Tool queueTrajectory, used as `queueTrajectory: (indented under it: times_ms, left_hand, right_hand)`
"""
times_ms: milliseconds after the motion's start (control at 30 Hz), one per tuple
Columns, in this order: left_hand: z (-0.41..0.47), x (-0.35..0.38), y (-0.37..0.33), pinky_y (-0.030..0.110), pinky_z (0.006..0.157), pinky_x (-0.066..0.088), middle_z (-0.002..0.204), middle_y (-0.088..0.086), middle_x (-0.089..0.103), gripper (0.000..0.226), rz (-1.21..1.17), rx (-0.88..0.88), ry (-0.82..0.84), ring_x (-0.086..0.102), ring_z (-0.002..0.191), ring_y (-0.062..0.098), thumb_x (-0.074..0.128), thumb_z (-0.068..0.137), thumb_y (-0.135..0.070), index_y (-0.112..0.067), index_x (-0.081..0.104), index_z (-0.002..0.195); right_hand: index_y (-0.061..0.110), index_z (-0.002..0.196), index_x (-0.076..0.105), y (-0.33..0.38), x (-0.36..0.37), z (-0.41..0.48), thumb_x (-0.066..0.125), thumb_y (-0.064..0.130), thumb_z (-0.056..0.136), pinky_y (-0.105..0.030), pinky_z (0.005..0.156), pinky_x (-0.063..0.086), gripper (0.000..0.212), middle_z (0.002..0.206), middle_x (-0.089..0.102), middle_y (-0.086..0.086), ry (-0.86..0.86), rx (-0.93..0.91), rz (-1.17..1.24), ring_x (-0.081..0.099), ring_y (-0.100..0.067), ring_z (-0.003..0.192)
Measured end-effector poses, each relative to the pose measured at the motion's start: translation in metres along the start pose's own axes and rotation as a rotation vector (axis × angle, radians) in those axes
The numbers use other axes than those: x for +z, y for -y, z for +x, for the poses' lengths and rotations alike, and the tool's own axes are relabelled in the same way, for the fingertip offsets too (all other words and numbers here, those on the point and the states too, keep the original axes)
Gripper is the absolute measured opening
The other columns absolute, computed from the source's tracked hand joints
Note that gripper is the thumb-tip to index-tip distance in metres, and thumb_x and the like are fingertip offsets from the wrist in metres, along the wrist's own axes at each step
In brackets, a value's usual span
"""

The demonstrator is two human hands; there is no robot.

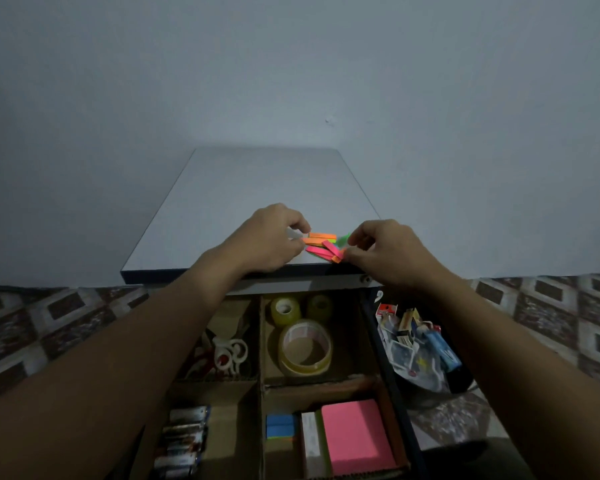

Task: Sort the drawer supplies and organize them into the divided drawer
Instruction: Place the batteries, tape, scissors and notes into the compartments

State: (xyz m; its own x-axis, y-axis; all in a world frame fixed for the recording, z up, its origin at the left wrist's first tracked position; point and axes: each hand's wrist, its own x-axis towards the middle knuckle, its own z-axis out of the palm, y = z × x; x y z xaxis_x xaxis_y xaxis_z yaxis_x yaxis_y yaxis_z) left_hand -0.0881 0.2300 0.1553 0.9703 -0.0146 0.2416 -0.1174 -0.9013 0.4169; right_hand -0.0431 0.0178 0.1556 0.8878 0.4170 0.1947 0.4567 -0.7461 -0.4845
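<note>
The open cardboard-divided drawer [260, 386] holds silver batteries [184, 441] and white-handled scissors [227, 355] at left, clear tape rolls [305, 348] and a pink sticky pad [357, 434] at right. On the white cabinet top [257, 188] above, the left hand [271, 237] and right hand [385, 251] each pinch the neon paper index strips [321, 245], before a pale wall [291, 64].

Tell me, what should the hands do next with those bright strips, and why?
Probably squeeze the neon strips into one stack: the left hand and right hand pinch them, yet they lie fanned and crossed on the cabinet top, too loose to carry into the drawer.
</note>
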Motion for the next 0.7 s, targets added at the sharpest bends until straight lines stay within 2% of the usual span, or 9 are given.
queueTrajectory:
  times_ms: [100, 167, 267, 333, 433, 533, 633, 700]
  left_hand:
    - [0.017, 0.000, 0.002, 0.024, 0.089, 0.038, 0.126, -0.002, 0.056, 0.030, 0.006, 0.025, 0.037, 0.047, 0.099, 0.008, 0.060, 0.096, -0.025, -0.024, 0.065, 0.126]
    - [0.027, 0.000, 0.002, 0.025, 0.092, 0.038, 0.133, -0.003, 0.055, 0.032, -0.001, 0.040, 0.080, 0.049, 0.106, 0.008, 0.059, 0.097, -0.026, -0.025, 0.063, 0.129]
    - [0.041, -0.002, -0.001, 0.024, 0.094, 0.037, 0.140, -0.002, 0.054, 0.039, 0.028, 0.061, 0.198, 0.049, 0.108, 0.005, 0.060, 0.097, -0.030, -0.022, 0.060, 0.135]
    - [0.049, -0.004, -0.002, 0.022, 0.090, 0.038, 0.137, -0.001, 0.058, 0.041, 0.057, 0.094, 0.277, 0.051, 0.104, 0.003, 0.063, 0.096, -0.035, -0.019, 0.063, 0.133]
    - [0.057, -0.004, -0.002, 0.017, 0.075, 0.037, 0.127, -0.006, 0.064, 0.035, 0.085, 0.139, 0.313, 0.054, 0.094, 0.003, 0.064, 0.095, -0.040, -0.021, 0.070, 0.124]
    - [0.057, -0.003, -0.002, 0.019, 0.076, 0.038, 0.119, -0.010, 0.062, 0.032, 0.087, 0.145, 0.309, 0.052, 0.095, 0.003, 0.065, 0.095, -0.040, -0.023, 0.071, 0.120]
    - [0.056, -0.001, -0.002, 0.019, 0.074, 0.037, 0.111, -0.010, 0.057, 0.026, 0.098, 0.157, 0.276, 0.050, 0.089, 0.002, 0.062, 0.096, -0.034, -0.023, 0.072, 0.118]
    - [0.055, 0.001, -0.001, 0.015, 0.069, 0.035, 0.104, -0.012, 0.053, 0.024, 0.103, 0.161, 0.252, 0.048, 0.083, -0.001, 0.061, 0.097, -0.030, -0.022, 0.071, 0.118]
  right_hand:
    - [0.020, 0.105, 0.067, 0.003, 0.006, 0.002, 0.071, 0.053, 0.083, -0.028, 0.069, 0.049, 0.039, 0.091, 0.065, 0.001, -0.006, -0.049, -0.027, 0.061, -0.014, 0.081]
    - [0.022, 0.108, 0.065, 0.005, 0.013, 0.003, 0.068, 0.061, 0.082, -0.031, 0.070, 0.049, 0.047, 0.096, 0.063, -0.001, -0.029, -0.112, -0.097, 0.059, -0.015, 0.084]
    - [0.023, 0.109, 0.065, 0.007, 0.021, 0.007, 0.068, 0.059, 0.081, -0.029, 0.068, 0.041, 0.046, 0.097, 0.056, -0.001, -0.046, -0.138, -0.130, 0.054, -0.016, 0.085]
    - [0.022, 0.106, 0.067, 0.009, 0.023, 0.009, 0.072, 0.053, 0.081, -0.028, 0.068, 0.038, 0.040, 0.094, 0.055, -0.001, -0.063, -0.144, -0.129, 0.053, -0.017, 0.084]
    - [0.022, 0.101, 0.072, 0.009, 0.020, 0.012, 0.073, 0.044, 0.082, -0.026, 0.068, 0.038, 0.028, 0.095, 0.059, -0.003, -0.061, -0.154, -0.111, 0.057, -0.018, 0.086]
    - [0.025, 0.099, 0.075, 0.007, 0.016, 0.012, 0.073, 0.037, 0.084, -0.023, 0.066, 0.034, 0.019, 0.096, 0.061, -0.003, -0.048, -0.178, -0.113, 0.055, -0.015, 0.084]
    - [0.024, 0.098, 0.076, 0.004, 0.011, 0.013, 0.071, 0.030, 0.086, -0.013, 0.056, 0.030, 0.014, 0.091, 0.060, 0.001, -0.031, -0.189, -0.105, 0.054, -0.012, 0.080]
    - [0.022, 0.097, 0.077, 0.000, 0.010, 0.014, 0.069, 0.023, 0.087, -0.017, 0.059, 0.031, 0.012, 0.092, 0.063, 0.000, -0.030, -0.194, -0.109, 0.058, -0.013, 0.081]
